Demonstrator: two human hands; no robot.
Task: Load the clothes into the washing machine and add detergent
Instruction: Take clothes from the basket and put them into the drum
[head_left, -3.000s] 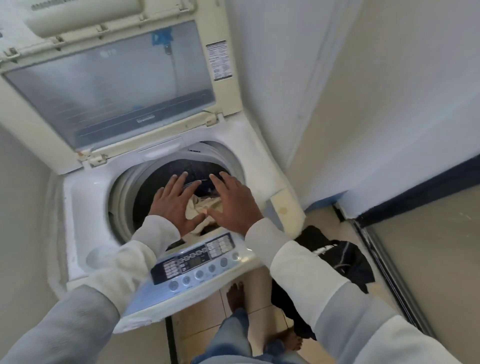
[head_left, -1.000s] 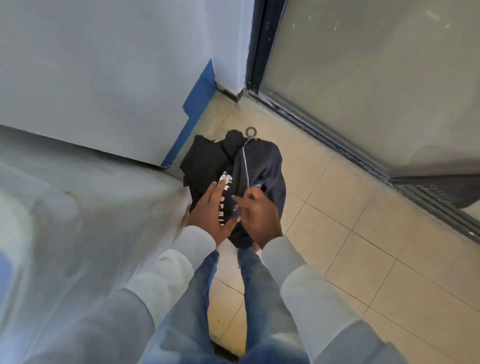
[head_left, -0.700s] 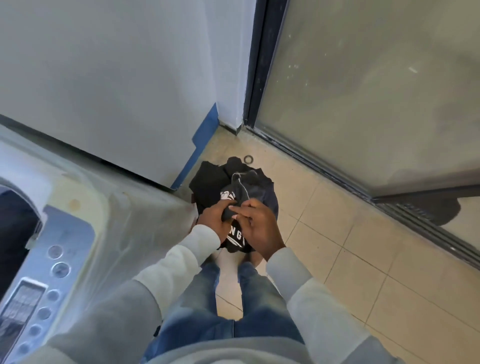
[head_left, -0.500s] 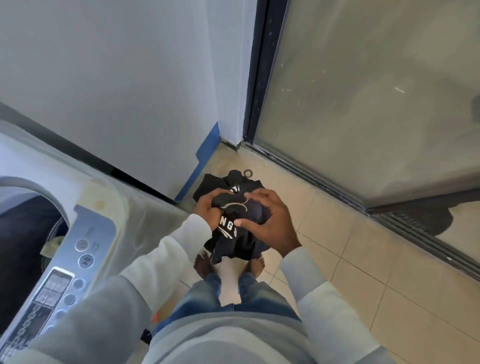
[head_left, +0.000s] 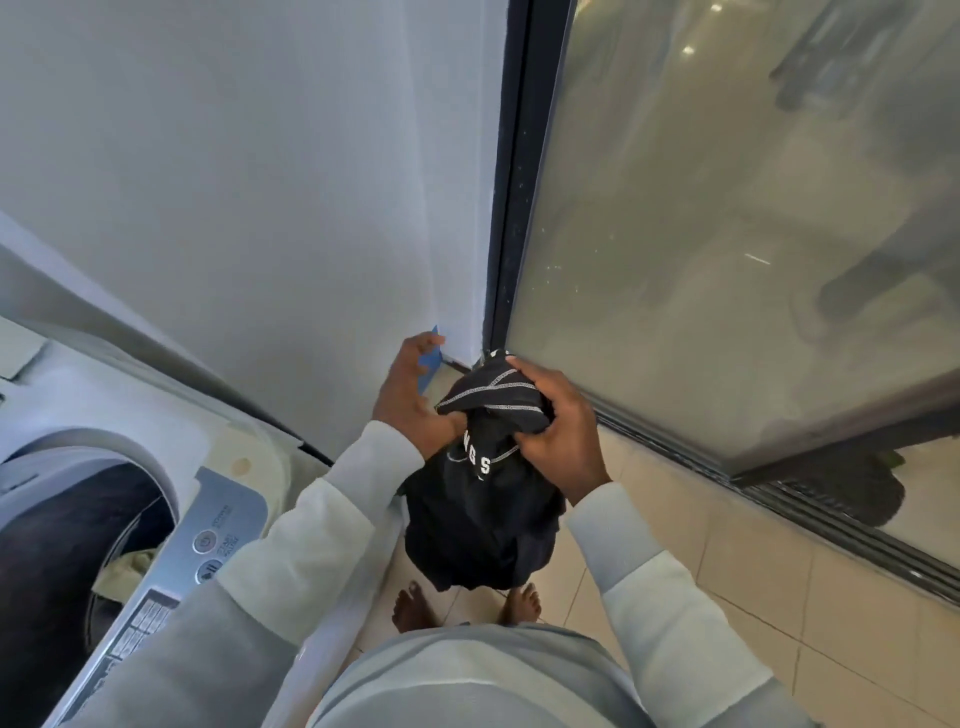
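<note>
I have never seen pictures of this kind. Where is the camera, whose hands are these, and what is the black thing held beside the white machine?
The camera sits on the person's head and looks down, so you see their own arms in pale sleeves and their bare feet on the beige tiled floor. The right hand grips a bunched black garment with white letters, lifted off the floor; the left hand is beside it, fingers loosely spread. At lower left stands a white top-loading washing machine with a grey button panel; its drum is open and a beige cloth lies inside. Behind are a white wall and a dark-framed glass door. No detergent is visible.
</note>
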